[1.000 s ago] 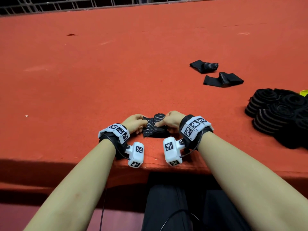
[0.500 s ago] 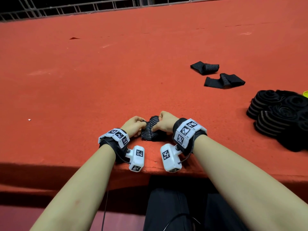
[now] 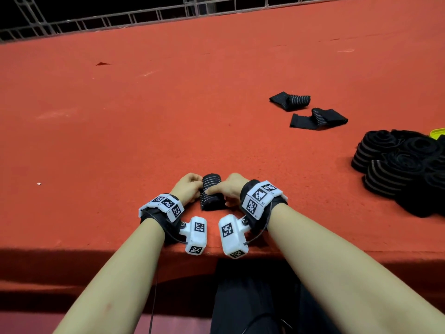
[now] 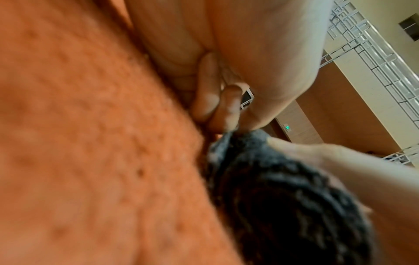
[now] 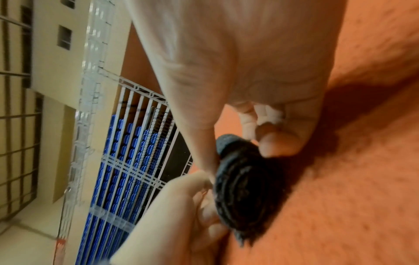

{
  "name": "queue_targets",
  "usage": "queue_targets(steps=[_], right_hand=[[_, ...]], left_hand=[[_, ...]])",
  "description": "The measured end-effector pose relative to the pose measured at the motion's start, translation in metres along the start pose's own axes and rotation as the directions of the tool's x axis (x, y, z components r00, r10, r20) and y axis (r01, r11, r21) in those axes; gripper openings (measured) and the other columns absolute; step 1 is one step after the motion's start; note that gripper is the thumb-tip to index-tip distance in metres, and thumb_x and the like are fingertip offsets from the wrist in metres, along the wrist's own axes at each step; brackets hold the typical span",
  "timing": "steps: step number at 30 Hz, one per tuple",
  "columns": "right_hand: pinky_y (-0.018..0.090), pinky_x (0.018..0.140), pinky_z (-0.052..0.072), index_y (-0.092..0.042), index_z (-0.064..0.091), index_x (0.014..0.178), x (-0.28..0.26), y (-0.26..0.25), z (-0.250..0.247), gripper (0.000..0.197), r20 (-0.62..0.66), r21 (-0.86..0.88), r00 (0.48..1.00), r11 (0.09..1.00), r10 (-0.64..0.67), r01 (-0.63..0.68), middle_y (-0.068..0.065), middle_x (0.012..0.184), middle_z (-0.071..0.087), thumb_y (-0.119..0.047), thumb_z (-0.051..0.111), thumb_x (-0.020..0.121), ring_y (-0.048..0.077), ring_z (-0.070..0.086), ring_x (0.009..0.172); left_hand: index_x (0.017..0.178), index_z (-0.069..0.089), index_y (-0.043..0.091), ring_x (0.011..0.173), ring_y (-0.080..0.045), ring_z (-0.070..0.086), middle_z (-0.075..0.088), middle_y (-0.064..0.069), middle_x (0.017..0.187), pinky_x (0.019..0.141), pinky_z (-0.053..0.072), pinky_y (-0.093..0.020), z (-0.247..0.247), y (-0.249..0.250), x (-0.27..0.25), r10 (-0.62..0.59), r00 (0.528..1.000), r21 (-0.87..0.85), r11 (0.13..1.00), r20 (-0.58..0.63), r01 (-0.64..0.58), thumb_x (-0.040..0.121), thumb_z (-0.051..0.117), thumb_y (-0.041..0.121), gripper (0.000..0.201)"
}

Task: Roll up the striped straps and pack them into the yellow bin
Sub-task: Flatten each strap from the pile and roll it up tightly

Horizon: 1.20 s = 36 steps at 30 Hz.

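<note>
A black strap with thin grey stripes [image 3: 211,191] is wound into a tight roll near the front edge of the red table [image 3: 144,116]. My left hand [image 3: 189,188] pinches its left end and my right hand [image 3: 227,189] grips its right end, thumb laid over the top. The right wrist view faces the spiral end of the strap roll [image 5: 243,190], with my right hand's thumb [image 5: 278,141] and a finger around it. In the left wrist view the strap roll [image 4: 283,206] is a dark blur under curled fingers [image 4: 226,105]. Only a corner of the yellow bin [image 3: 437,132] shows at the right edge.
Two unrolled striped straps [image 3: 290,101] [image 3: 318,118] lie on the cloth at mid right. A pile of rolled straps [image 3: 399,165] sits at the far right, in front of the bin. A metal railing [image 3: 144,15] runs behind the table's far edge.
The strap has gone from a flatter, wider bundle between my hands to a compact upright roll. Both hands have closed in on it and stayed at the table's front edge.
</note>
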State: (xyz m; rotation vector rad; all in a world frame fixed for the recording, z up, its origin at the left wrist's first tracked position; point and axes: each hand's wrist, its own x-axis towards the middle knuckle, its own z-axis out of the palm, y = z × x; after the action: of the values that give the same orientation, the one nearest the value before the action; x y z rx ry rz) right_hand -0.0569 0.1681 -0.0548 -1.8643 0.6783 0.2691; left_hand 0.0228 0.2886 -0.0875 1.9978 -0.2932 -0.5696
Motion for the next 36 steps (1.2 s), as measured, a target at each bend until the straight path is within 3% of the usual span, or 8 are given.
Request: queue_targets(steps=[5,10,15,21,25,28,31,36], right_hand=[[0.031,0.07,0.053,-0.011,0.051,0.069,-0.001,-0.013,0.016,0.035,-0.02,-0.231,0.998,0.972,-0.058,0.052,0.006,0.084,0.063,-0.037,0.075,0.074,0.022,0.062,0.076],[0.023,0.062,0.041,-0.014,0.047,0.068,-0.009,-0.017,0.012,0.038,-0.011,-0.365,0.996,0.928,-0.089,0.079,0.001,0.073,0.053,-0.043,0.067,0.082,0.016,0.052,0.081],[0.026,0.058,0.041,0.0,0.052,0.118,0.006,-0.009,0.022,0.076,-0.047,-0.115,0.998,0.992,-0.047,0.042,0.009,0.101,0.065,-0.041,0.082,0.062,0.021,0.059,0.081],[0.031,0.067,0.053,-0.001,0.059,0.114,0.026,0.009,0.027,0.088,-0.117,0.141,0.978,0.972,-0.171,0.187,0.006,0.094,0.07,-0.049,0.061,0.04,0.017,0.064,0.078],[0.025,0.061,0.045,0.0,0.06,0.097,-0.002,0.008,0.004,0.049,-0.211,0.267,0.948,0.919,-0.239,0.291,0.003,0.074,0.062,-0.031,0.071,0.061,0.014,0.056,0.066],[0.023,0.051,0.039,-0.006,0.053,0.093,-0.026,0.014,-0.029,0.05,-0.313,0.207,0.902,0.905,-0.298,0.371,0.001,0.065,0.051,-0.028,0.068,0.051,0.014,0.049,0.055],[0.028,0.054,0.037,-0.009,0.056,0.073,-0.055,0.027,-0.061,0.008,-0.305,-0.058,0.876,0.925,-0.374,0.375,0.004,0.07,0.059,-0.012,0.064,0.072,0.022,0.053,0.065],[0.022,0.065,0.029,-0.019,0.055,0.086,-0.084,0.079,-0.111,0.01,-0.413,-0.218,0.813,0.912,-0.41,0.348,0.002,0.086,0.057,-0.01,0.059,0.083,0.015,0.049,0.081]], left_hand=[[0.072,0.042,0.016,0.031,-0.008,0.023,0.033,0.007,0.035,0.038,0.015,-0.014,-0.001,0.002,-0.001,-0.02,1.0,-0.078,0.997,-0.02,0.018,0.09,0.036,0.003,0.023],[0.073,0.043,0.014,0.029,-0.007,0.027,0.037,0.003,0.041,0.035,0.018,-0.014,-0.002,0.001,0.0,-0.056,0.996,-0.111,0.993,-0.063,0.048,0.091,0.038,0.008,0.02],[0.071,0.039,0.013,0.028,-0.008,0.033,0.034,-0.004,0.054,0.034,0.022,-0.011,-0.006,0.007,-0.006,-0.072,0.997,-0.168,0.983,0.004,0.072,0.091,0.038,0.009,0.02],[0.079,0.047,0.008,0.032,-0.008,0.045,0.044,-0.01,0.058,0.03,0.031,-0.016,-0.009,0.034,-0.026,0.069,0.997,-0.117,0.991,0.033,-0.065,0.096,0.038,0.006,0.02],[0.082,0.05,0.012,0.035,-0.006,0.044,0.044,-0.006,0.058,0.037,0.033,-0.017,0.0,0.067,-0.039,0.179,0.981,-0.015,0.984,0.074,-0.179,0.096,0.042,0.005,0.017],[0.089,0.054,0.018,0.047,-0.013,0.044,0.047,-0.004,0.063,0.049,0.039,-0.024,0.021,0.089,-0.05,0.299,0.949,0.077,0.949,0.102,-0.307,0.096,0.049,0.017,0.008],[0.106,0.052,0.016,0.064,-0.017,0.055,0.059,-0.001,0.081,0.068,0.047,-0.031,0.054,0.107,-0.062,0.37,0.907,0.196,0.892,0.202,-0.407,0.087,0.065,0.029,0.026],[0.117,0.055,0.017,0.084,-0.013,0.055,0.06,0.004,0.098,0.076,0.041,-0.023,0.129,0.135,-0.068,0.433,0.829,0.385,0.74,0.354,-0.551,0.079,0.074,0.034,0.046]])
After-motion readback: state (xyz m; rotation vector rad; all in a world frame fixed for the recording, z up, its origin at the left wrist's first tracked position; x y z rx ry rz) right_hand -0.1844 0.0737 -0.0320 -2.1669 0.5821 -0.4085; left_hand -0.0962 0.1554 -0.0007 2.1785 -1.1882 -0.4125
